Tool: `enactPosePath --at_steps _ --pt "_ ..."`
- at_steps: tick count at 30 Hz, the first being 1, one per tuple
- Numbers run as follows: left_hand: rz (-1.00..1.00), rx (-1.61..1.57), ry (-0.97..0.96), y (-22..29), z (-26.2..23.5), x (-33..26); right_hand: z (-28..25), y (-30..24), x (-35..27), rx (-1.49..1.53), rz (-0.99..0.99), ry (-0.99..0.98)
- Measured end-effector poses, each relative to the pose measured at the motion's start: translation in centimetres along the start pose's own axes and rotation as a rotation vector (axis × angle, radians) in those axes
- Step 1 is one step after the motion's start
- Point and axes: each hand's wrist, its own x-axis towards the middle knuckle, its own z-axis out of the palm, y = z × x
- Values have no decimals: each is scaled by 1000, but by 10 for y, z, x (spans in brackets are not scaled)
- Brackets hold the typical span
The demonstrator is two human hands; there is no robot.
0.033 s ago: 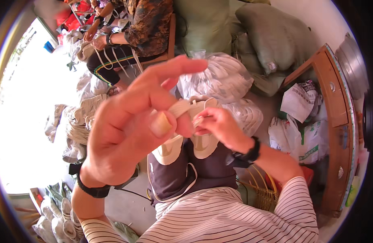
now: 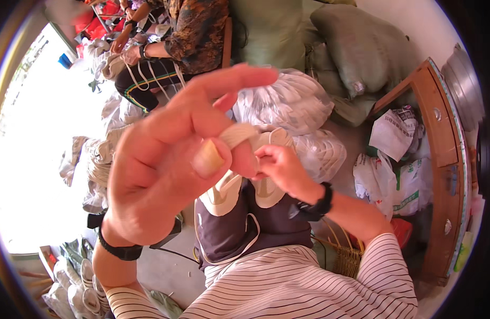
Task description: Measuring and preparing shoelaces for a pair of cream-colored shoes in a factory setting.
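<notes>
A flat cream shoelace loops over a finger of my left hand, and the thumb presses against it. This hand is raised close to the camera, its index finger stretched out to the right. Two pale cream shoes lie side by side on my lap: the left shoe and the right shoe, both partly covered by my hands. Over the right shoe, my right hand is closed in a pinch beside the left fingertips; what it grips is hidden. Another length of lace trails across my dark trousers.
Clear plastic bags of shoes stand beyond my knees. A brown wooden cabinet is at the right, near white plastic bags. At the upper left, a co-worker handles a shoe. A wicker basket sits by my right elbow.
My left hand has shifted slightly up and left, nearer the camera, with the lace still round its finger. The right hand has moved slightly.
</notes>
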Motion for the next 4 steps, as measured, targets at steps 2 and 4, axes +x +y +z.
enactPosePath --at_steps 2,4 --pt "57 35 -20 4 -9 4 26 20 7 -296 -199 20" --pt "51 82 -47 16 -13 7 43 56 23 -205 -274 90"
